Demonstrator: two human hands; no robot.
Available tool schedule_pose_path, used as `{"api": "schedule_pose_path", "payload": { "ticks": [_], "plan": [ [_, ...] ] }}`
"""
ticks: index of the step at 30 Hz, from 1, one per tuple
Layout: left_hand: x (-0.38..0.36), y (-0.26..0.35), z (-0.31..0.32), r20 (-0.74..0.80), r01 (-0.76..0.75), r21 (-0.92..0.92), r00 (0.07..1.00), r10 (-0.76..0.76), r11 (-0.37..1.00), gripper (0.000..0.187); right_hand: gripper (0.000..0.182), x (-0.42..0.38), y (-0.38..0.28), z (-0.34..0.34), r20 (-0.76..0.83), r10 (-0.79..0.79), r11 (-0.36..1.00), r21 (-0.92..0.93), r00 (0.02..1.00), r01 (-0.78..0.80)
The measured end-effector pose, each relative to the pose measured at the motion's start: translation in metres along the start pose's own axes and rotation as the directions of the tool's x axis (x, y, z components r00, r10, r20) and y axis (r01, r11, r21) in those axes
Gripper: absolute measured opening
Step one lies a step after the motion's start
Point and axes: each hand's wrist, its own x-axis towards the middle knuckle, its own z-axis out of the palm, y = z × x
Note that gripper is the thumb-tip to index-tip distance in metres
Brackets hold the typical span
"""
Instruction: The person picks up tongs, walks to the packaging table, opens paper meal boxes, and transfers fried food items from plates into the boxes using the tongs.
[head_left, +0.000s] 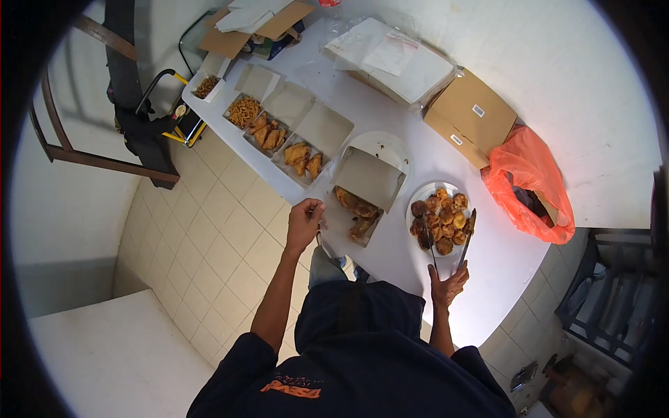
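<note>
My right hand [449, 284] grips metal tongs [433, 259], whose two arms are spread over a white plate [414, 233] of round browned pieces of food [444, 245]. My left hand [306, 216] is closed near the table's front edge, beside an open box [337, 231] with browned chicken pieces [361, 207] in it; what its fingers hold, if anything, is too small to make out. The raised lid [367, 177] of that box lies partly over an emptier white plate [390, 148] with a few crumbs.
Open boxes of fried chicken [300, 155], more chicken [267, 132], noodle-like food [244, 111] and small brown bits [206, 87] line the table's left side. Along the wall are a white package [390, 59], a brown carton [470, 115] and a red plastic bag [519, 167].
</note>
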Motion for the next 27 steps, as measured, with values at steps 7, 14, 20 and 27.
{"api": "schedule_pose_path", "payload": {
  "ticks": [7, 14, 20, 27],
  "plan": [
    [0.012, 0.035, -0.027, 0.089, -0.094, 0.296, 0.994, 0.071, 0.951, 0.018, 0.108, -0.001, -0.012, -0.002, -0.116, -0.031, 0.997, -0.077, 0.993, 0.022],
    [0.020, 0.065, -0.040, 0.290, 0.221, -0.489, 0.953, -0.082, 0.843, 0.035, 0.075, 0.013, -0.049, -0.017, -0.286, -0.223, 0.961, 0.094, 0.932, 0.259],
    [0.027, 0.056, -0.026, 0.528, 0.392, -0.693, 0.848, 0.055, 0.605, 0.054, 0.043, 0.008, -0.146, 0.012, 0.180, -0.400, 0.643, 0.754, 0.898, 0.135],
    [0.051, 0.004, -0.023, 0.553, 0.471, -0.648, 0.831, -0.055, 0.599, 0.050, 0.055, -0.001, -0.193, 0.038, 0.575, -0.369, 0.466, 0.794, 0.731, -0.390]
  ]
}}
